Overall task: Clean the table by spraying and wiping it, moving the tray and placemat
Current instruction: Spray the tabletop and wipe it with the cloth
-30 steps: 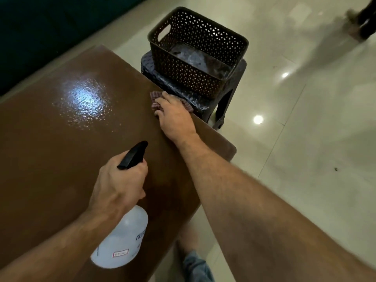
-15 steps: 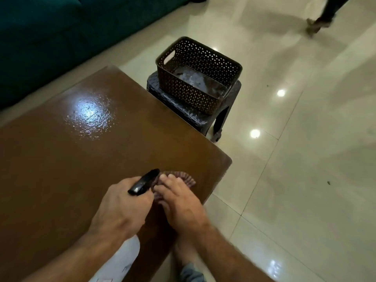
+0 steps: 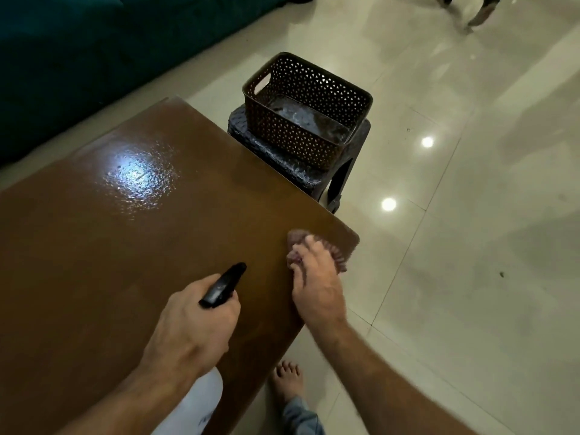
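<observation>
A glossy brown table (image 3: 141,246) fills the left of the head view, with a wet shine near its far side. My left hand (image 3: 194,328) grips the black trigger head of a white spray bottle (image 3: 201,403), held above the table's near edge. My right hand (image 3: 314,284) presses flat on a small pinkish-brown cloth (image 3: 337,255) near the table's right corner. No tray or placemat shows on the table.
A dark perforated basket (image 3: 314,105) sits on a dark stool (image 3: 301,171) just past the table's right edge. A teal sofa (image 3: 94,51) runs along the far left. My bare foot (image 3: 287,381) stands on the tiled floor. Someone's feet (image 3: 470,11) are at the top right.
My right hand drew the cloth back from the far right edge by the stool toward the near corner, then shifted it slightly right. The left hand keeps holding the bottle.
</observation>
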